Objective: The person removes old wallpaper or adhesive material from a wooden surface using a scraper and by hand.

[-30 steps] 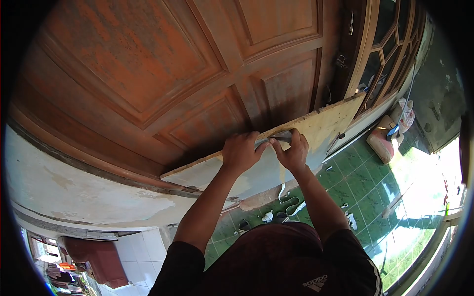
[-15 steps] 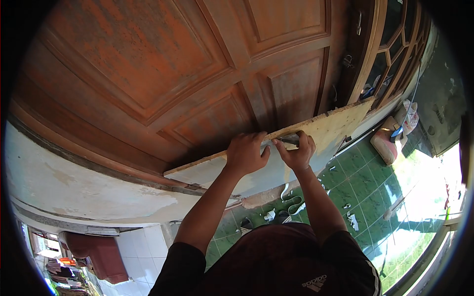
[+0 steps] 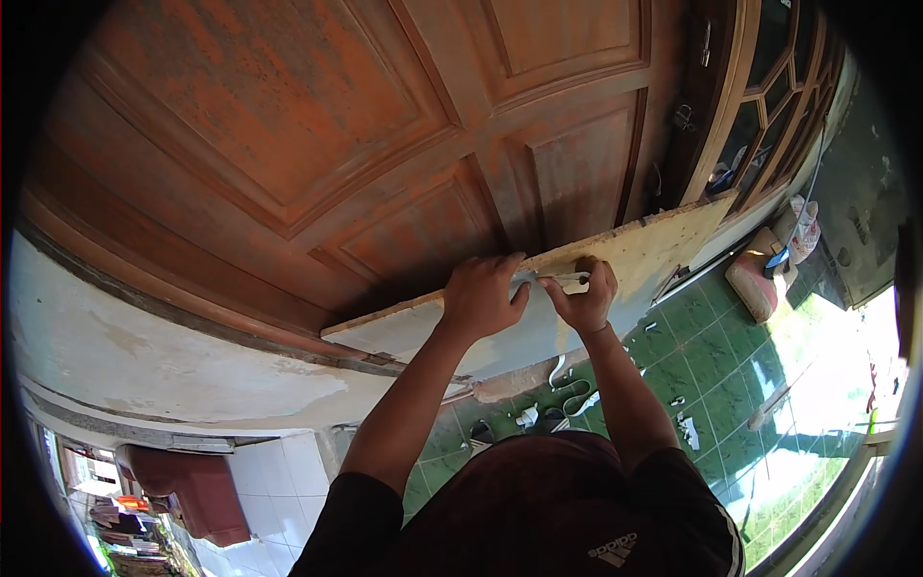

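Note:
A long wooden board point(image 3: 663, 236) stands on edge against the brown panelled door, its face partly bare yellowish wood and partly pale grey. My left hand point(image 3: 481, 296) is closed over its top edge, fingers on the far side and thumb on the near face. Just to the right, my right hand point(image 3: 588, 296) pinches a thin, light-coloured, blade-like tool point(image 3: 570, 278) with a dark end against the board's face. The tool's tip points toward my left thumb. Its exact kind is too small to make out.
Behind the board rises the door point(image 3: 385, 173). White scraps and a curled white strip point(image 3: 577, 396) lie on the green tiled floor point(image 3: 707, 356) by my feet. A worn cushion point(image 3: 753, 279) rests at the right. A maroon sofa point(image 3: 197, 490) stands at lower left.
My right hand has turned slightly, and the tool now shows a lighter, narrower side. The left hand keeps its place on the board's edge.

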Demonstrator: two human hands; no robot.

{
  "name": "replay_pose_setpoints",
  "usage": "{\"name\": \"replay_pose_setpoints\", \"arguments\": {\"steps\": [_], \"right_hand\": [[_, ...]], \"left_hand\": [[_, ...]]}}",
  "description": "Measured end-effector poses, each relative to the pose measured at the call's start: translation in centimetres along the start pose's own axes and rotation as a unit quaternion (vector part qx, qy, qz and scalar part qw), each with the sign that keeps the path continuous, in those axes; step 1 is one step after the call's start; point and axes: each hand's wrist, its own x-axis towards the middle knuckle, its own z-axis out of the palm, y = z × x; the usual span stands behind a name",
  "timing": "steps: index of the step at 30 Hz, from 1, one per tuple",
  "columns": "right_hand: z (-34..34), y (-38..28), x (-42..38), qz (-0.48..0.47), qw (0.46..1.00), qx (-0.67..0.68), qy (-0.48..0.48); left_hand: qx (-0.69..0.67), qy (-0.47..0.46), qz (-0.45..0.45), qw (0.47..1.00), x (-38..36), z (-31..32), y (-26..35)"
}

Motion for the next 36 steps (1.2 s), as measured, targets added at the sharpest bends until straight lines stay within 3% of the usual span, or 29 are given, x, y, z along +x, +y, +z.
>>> {"name": "replay_pose_setpoints", "arguments": {"steps": [1,4,8,11,13,15,17,22,36], "right_hand": [[0.0,0.0,-0.1,0.008,1.000,0.009,-0.002],[-0.2,-0.2,-1.3,0.062,0.996,0.057,-0.001],[-1.4,-0.9,-0.8,0.151,0.983,0.104,0.025],[-3.5,-1.7,2.7,0.139,0.986,0.063,0.063],[-4.8,-1.5,5.9,0.048,0.997,0.028,0.050],[-5.4,-0.8,7.6,0.027,0.999,0.020,-0.003],[-5.4,-0.4,8.3,0.074,0.992,0.042,-0.095],[-4.0,0.1,7.6,0.113,0.989,0.055,-0.075],[-3.3,0.1,7.9,0.170,0.979,0.083,-0.082]], "left_hand": [[-0.004,0.000,0.000,1.000,0.1,-0.2,0.2],[-0.079,0.131,0.062,0.986,0.0,0.9,0.2],[0.052,0.140,0.189,0.971,0.5,0.6,-0.2],[0.060,0.144,0.209,0.966,0.9,1.2,-0.3],[0.053,0.149,0.223,0.962,0.7,1.7,-0.8],[0.075,0.147,0.229,0.959,0.7,1.8,-0.8],[0.105,0.143,0.223,0.959,0.6,2.0,-0.8],[0.180,0.178,0.184,0.950,-0.1,3.3,-0.5],[0.133,0.189,0.122,0.965,-5.2,6.3,-0.9]]}}
